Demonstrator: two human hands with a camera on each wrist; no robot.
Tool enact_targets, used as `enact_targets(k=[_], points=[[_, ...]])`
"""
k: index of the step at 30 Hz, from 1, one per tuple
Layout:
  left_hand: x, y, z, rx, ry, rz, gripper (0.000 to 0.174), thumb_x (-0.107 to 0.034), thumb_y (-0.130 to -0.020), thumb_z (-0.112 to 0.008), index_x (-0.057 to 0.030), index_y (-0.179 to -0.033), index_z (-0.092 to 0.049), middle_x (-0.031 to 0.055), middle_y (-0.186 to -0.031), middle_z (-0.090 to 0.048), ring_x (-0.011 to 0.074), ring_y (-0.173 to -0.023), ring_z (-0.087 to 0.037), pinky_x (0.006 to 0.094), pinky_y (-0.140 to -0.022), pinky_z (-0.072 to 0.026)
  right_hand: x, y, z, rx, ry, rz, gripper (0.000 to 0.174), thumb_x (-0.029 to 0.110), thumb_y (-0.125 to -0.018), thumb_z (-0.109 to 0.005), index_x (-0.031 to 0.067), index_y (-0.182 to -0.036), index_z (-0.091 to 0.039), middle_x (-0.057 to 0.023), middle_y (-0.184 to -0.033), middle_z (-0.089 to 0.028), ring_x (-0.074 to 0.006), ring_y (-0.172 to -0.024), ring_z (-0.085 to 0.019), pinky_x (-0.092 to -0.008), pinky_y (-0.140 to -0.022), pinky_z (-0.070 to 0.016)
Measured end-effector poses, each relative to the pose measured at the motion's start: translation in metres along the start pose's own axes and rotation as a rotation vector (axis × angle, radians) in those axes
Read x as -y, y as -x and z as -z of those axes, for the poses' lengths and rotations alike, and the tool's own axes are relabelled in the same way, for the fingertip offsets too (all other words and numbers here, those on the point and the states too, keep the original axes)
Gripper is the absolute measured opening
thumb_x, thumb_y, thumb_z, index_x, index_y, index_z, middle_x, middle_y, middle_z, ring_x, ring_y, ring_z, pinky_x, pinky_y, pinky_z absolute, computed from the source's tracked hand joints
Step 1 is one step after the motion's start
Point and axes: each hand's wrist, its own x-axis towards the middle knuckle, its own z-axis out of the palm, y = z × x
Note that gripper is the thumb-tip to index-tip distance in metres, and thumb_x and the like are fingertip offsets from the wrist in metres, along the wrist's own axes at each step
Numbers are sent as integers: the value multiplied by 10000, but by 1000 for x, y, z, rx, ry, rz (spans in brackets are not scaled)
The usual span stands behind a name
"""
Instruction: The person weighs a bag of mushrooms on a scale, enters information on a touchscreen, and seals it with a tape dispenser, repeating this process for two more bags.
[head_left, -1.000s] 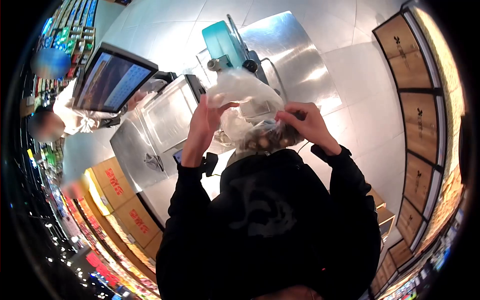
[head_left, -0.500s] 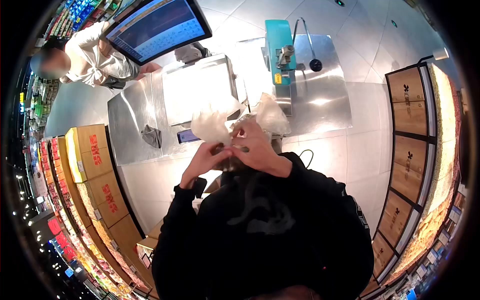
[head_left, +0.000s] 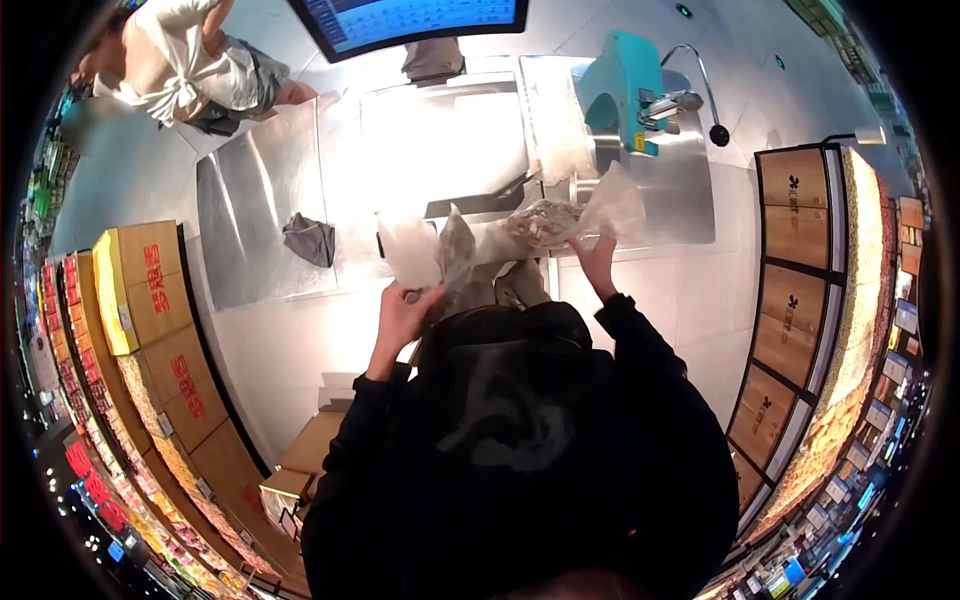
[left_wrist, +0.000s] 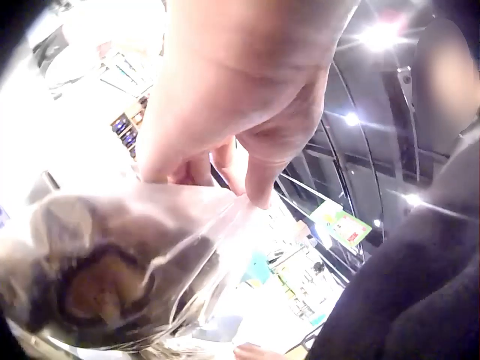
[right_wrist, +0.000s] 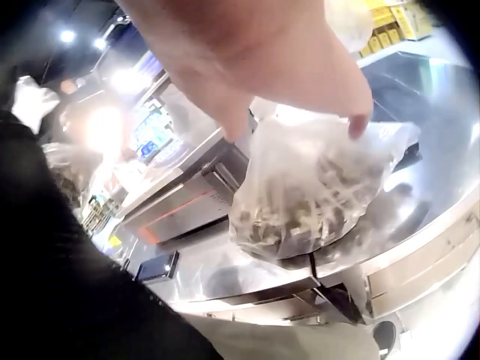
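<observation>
My left hand (head_left: 402, 315) pinches the edge of a clear plastic bag (left_wrist: 105, 277). Dark, brown-centred round pieces that look like mushrooms show through its film in the left wrist view. On the right, my right hand (head_left: 597, 265) grips the gathered upper part of a second plastic bag (head_left: 545, 222), filled with small pale brown pieces. Its loose film flares out past the fingers. In the right wrist view this bag sits low at the front edge of the steel counter (right_wrist: 202, 277). The two hands are well apart, and the right fingertips are partly hidden behind film.
A large screen (head_left: 415, 22) stands behind the bright scale top (head_left: 450, 130). To its right is a teal bag-sealing machine (head_left: 625, 90) with a lever. A grey cloth (head_left: 310, 240) lies on the left counter. Another person (head_left: 195, 70) stands at the far left.
The hands came together in front of the chest, then moved apart, each with a bag. The right hand went right and forward to the counter edge. The view now sits further back over the counter.
</observation>
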Motion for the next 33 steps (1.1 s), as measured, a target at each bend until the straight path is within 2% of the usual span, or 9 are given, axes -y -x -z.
enact_targets(k=[2,4,7,10,13,18,21,26,33], points=[[-4,2,7,-107,-182,-158,260,-49,-805,-740,-2,-1054,-686,101,-1017,-694,187,-905,-645,303,-826,-494,5,-4,-21,-69,32,-99,521,397,-827,-749,-66,-1013,-598,-217,-986,-612,-357,-902,-565,-431,-827,-442],[-6,8,18,-230,-220,-286,310,-19,-753,-739,-22,-1060,-688,133,-1095,-669,241,-980,-639,343,-870,-485,17,-13,-31,-165,-261,-234,432,352,-863,-717,-50,-947,-586,-224,-883,-596,-365,-825,-549,-450,-771,-427],[-6,21,33,-389,-188,-211,248,-8,-771,-707,-23,-1018,-704,112,-1000,-707,175,-891,-656,319,-808,-503,50,-13,-4,-3,-126,-181,448,353,-926,-632,-66,-782,-568,-250,-742,-572,-372,-732,-543,-448,-683,-421],[-3,36,54,-498,-132,-95,144,-64,-813,-715,-5,-944,-727,82,-824,-727,112,-737,-651,276,-697,-505,30,-15,-5,62,-89,109,382,336,-926,-628,-20,-787,-630,-200,-686,-570,-383,-610,-532,-473,-599,-408],[0,42,92,-568,-134,-31,230,-199,-820,-770,18,-881,-731,79,-777,-716,94,-705,-641,254,-657,-493,119,-39,46,141,-140,300,410,344,-908,-651,-26,-740,-600,-204,-654,-559,-376,-575,-513,-456,-558,-390],[-2,27,176,-551,11,-68,221,-178,-845,-748,32,-841,-681,59,-757,-693,84,-666,-605,255,-601,-475,306,-67,40,456,-273,381,447,309,-845,-733,-36,-666,-512,-206,-568,-469,-293,-501,-383,-411,-487,-326],[13,10,243,-588,-4,-112,211,-174,-840,-751,26,-833,-683,51,-757,-690,70,-672,-591,247,-601,-458,394,-81,-6,540,-482,426,427,285,-851,-727,-54,-687,-525,-239,-613,-508,-285,-516,-417,-410,-526,-377],[47,-42,374,-697,-130,-239,235,-198,-808,-768,24,-832,-694,79,-746,-706,90,-709,-632,268,-659,-484,544,-104,-126,504,-519,575,381,295,-856,-713,-73,-806,-629,-246,-741,-648,-359,-692,-653,-387,-631,-481],[128,-158,535,-851,-211,-107,221,-190,-778,-761,11,-862,-719,157,-798,-716,222,-734,-703,326,-694,-512,667,-154,-358,631,-252,784,253,204,-889,-617,-47,-869,-648,-256,-843,-644,-411,-793,-628,-450,-722,-490]])
